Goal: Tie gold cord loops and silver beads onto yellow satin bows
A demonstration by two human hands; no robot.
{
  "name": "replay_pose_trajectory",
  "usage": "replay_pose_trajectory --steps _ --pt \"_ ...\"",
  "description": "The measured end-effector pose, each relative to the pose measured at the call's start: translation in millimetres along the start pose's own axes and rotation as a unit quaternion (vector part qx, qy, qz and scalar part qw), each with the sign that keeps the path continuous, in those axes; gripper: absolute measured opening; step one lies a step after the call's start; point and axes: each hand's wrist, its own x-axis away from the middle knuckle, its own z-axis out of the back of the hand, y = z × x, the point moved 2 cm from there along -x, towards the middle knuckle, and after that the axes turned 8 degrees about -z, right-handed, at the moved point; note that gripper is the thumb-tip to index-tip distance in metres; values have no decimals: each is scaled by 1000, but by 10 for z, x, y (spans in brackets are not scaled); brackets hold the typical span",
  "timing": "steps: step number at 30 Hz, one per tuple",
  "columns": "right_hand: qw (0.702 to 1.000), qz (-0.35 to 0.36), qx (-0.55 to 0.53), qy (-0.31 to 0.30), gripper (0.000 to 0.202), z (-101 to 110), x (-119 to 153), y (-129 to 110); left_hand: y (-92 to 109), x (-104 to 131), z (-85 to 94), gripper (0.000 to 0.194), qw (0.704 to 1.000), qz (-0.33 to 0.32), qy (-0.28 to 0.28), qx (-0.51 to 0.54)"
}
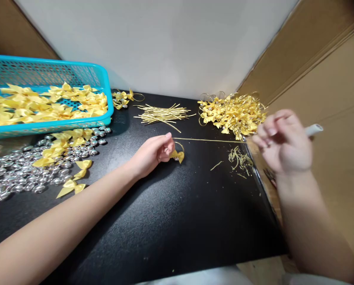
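Observation:
My left hand (157, 152) is closed in a pinch over the black table. From its fingertips hangs a yellow ribbon bow (180, 156) with a small silver bead, partly hidden, and a thin gold loop beside it. A gold cord (206, 139) runs taut from these fingers to the right, as far as my right hand (286, 142). That hand is raised and closed, its fingertips pressed together near the cord's end. A pale grey rod-like end (314, 130) sticks out behind it; the rest of that thing is hidden.
A turquoise basket (110, 91) of yellow bows stands at the back left, with silver beads (25, 170) and loose bows before it. Cut gold cords (163, 113) lie at the back. Finished looped bows (231, 113) are heaped back right, near cord scraps (240, 160).

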Motion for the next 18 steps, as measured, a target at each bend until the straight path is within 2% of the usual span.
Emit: replay_pose_trajectory --steps 2,4,6,8,11,13,15,18 --pt "997 -72 29 -6 22 -20 104 250 -27 -11 -38 32 989 31 35 139" --pt "987 -125 93 -40 20 -110 234 437 -43 -27 -72 24 976 46 60 205" --pt "967 -171 157 -107 19 -250 360 546 -54 -38 -86 26 968 48 78 234" --pt "940 -222 177 -189 17 -414 469 590 -66 -38 -83 28 967 46 83 237" --pt "901 -293 143 -287 15 -649 577 580 -88 -22 -72 25 977 28 69 199" --pt "887 -314 104 -323 15 -787 593 545 -104 -1 -75 23 988 5 52 143" --pt "891 -304 56 -333 18 -905 549 502 -121 29 -93 27 998 -9 25 58" --pt "928 -232 -11 -290 21 -1029 376 454 -138 81 -142 32 996 -13 -46 -80"
